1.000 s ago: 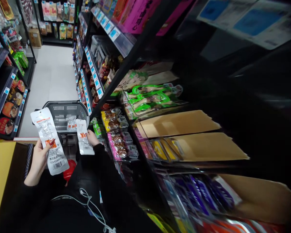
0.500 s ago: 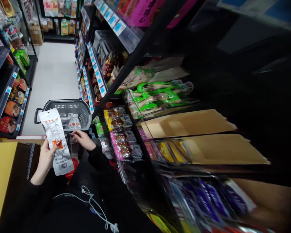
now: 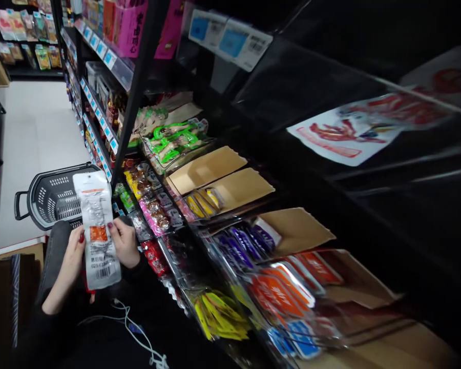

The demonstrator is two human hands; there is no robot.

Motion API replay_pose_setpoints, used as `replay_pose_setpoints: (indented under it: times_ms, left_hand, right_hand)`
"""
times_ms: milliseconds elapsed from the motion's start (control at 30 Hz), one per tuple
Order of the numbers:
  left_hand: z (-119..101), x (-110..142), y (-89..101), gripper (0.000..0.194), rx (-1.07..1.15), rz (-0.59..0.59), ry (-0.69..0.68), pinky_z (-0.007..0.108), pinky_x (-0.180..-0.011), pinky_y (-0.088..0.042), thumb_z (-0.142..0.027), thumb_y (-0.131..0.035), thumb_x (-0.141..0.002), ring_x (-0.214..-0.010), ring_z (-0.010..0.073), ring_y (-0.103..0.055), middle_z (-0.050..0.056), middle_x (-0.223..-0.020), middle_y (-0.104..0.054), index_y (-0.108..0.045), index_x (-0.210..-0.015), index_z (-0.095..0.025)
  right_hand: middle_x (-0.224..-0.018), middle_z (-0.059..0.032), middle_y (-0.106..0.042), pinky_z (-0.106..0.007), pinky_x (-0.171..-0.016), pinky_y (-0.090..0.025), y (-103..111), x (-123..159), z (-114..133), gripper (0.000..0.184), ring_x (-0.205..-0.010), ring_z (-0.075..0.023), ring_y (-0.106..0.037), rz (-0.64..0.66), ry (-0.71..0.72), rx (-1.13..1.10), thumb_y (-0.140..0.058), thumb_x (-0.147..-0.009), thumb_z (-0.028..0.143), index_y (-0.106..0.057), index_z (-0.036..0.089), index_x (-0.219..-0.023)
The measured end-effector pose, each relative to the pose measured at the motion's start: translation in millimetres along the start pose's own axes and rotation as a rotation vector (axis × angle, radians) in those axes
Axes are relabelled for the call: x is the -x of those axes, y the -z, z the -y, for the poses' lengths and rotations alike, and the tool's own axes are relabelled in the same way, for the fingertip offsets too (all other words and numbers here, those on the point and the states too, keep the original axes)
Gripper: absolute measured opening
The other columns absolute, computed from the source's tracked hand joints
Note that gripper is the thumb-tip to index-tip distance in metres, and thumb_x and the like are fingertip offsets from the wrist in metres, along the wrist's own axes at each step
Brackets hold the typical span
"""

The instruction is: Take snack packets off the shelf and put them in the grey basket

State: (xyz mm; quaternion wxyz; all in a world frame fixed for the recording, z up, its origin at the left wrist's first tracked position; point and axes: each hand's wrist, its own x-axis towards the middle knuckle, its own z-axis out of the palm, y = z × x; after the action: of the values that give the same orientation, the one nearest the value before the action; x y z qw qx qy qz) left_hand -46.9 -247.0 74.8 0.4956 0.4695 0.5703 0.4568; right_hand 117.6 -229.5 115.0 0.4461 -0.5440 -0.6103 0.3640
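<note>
A long white-and-silver food packet [image 3: 97, 207] with an orange patch, printed text and a barcode hangs upright before my body. My left hand [image 3: 72, 252] grips its left edge, thumb on the front. My right hand [image 3: 125, 243] pinches the opposite edge, with its thumb near the orange patch. Behind the packet a dark grey shopping basket [image 3: 42, 190] stands on the floor, its handle to the left. The packet and my knee hide part of the basket.
On my right, shelves hold yellow packets [image 3: 218, 315], purple packets [image 3: 246, 246], orange packets [image 3: 282, 289] and cardboard boxes [image 3: 299, 230]. A dark upright post [image 3: 136, 87] rises ahead. A cardboard box [image 3: 0, 302] is at lower left. White earphone cable [image 3: 138, 330] lies across my clothing.
My right hand has come from beside the basket to the packet and now holds its right edge. The view has turned right, showing more shelf. The small packet inside the basket is now hidden.
</note>
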Motion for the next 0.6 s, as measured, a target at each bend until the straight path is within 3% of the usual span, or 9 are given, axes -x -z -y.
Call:
replay_pose_setpoints:
  times_ms: [100,133,233,333,433,500,600]
  left_hand:
    - [35.7,-10.0,11.5,0.061,-0.248,0.055,0.056,0.046,-0.105,-0.035,-0.056,-0.035,-0.089,-0.122,0.0289,-0.048,0.016,-0.129,-0.055,-0.054,-0.129,-0.015]
    - [51.7,-11.7,16.7,0.06,-0.453,0.018,0.077,0.051,-0.106,-0.031,-0.053,-0.038,-0.089,-0.125,0.0318,-0.045,0.018,-0.132,-0.052,-0.052,-0.131,-0.013]
    - [105.0,-9.3,33.0,0.072,-1.087,-0.263,0.221,0.068,-0.101,-0.02,-0.048,-0.049,-0.084,-0.136,0.0459,-0.021,0.029,-0.145,-0.032,-0.038,-0.141,-0.004]
    - [148.3,-2.6,46.2,0.073,-1.293,-0.299,0.305,0.072,-0.096,-0.023,-0.047,-0.043,-0.088,-0.132,0.0491,-0.027,0.031,-0.145,-0.03,-0.029,-0.145,-0.003]
    - [167.5,-1.1,52.9,0.076,-1.355,-0.288,0.278,0.063,-0.093,-0.034,-0.051,-0.041,-0.088,-0.124,0.0463,-0.038,0.03,-0.143,-0.033,-0.026,-0.146,-0.006]
    - [170.1,-3.1,54.1,0.077,-1.386,-0.29,0.264,0.058,-0.091,-0.039,-0.053,-0.042,-0.087,-0.121,0.045,-0.041,0.03,-0.141,-0.035,-0.027,-0.146,-0.006]
    - [170.2,-6.1,54.1,0.077,-1.415,-0.291,0.252,0.055,-0.088,-0.041,-0.055,-0.041,-0.086,-0.119,0.0439,-0.044,0.029,-0.139,-0.036,-0.027,-0.145,-0.007]
  right_hand:
    - [-0.053,0.0056,-0.033,-0.023,-0.05,-0.023,21.3,-7.7,9.5,0.037,-0.049,-0.008,-0.034,-0.127,0.044,-0.001,-0.038,-0.092,0.041,-0.034,0.021,-0.062]
    - [-0.053,0.006,-0.032,-0.024,-0.05,-0.023,27.5,-9.8,12.1,0.038,-0.049,-0.0078,-0.033,-0.16,0.058,-0.007,-0.038,-0.093,0.041,-0.033,0.021,-0.061]
    - [-0.052,0.0067,-0.029,-0.024,-0.05,-0.021,41.1,-13.4,16.6,0.04,-0.048,-0.0074,-0.03,-0.226,0.075,-0.024,-0.039,-0.093,0.043,-0.032,0.02,-0.061]
    - [-0.052,0.0066,-0.03,-0.025,-0.05,-0.021,46.4,-15.2,16.5,0.041,-0.049,-0.0079,-0.03,-0.248,0.038,-0.1,-0.043,-0.091,0.048,-0.035,0.02,-0.061]
    - [-0.054,0.0063,-0.035,-0.024,-0.049,-0.026,44.6,-19.3,13.9,0.04,-0.048,-0.0091,-0.032,-0.186,-0.025,-0.443,-0.051,-0.085,0.054,-0.039,0.022,-0.064]
    - [-0.05,0.0073,-0.034,-0.024,-0.046,-0.027,40.5,-22.5,11.9,0.041,-0.043,-0.0095,-0.03,-0.04,-0.02,-0.806,-0.054,-0.08,0.058,-0.038,0.023,-0.064]
    - [-0.041,0.0109,-0.021,-0.023,-0.037,-0.021,31.9,-24.9,8.5,0.046,-0.033,-0.0079,-0.016,0.192,0.092,-1.35,-0.053,-0.081,0.058,-0.03,0.023,-0.06]
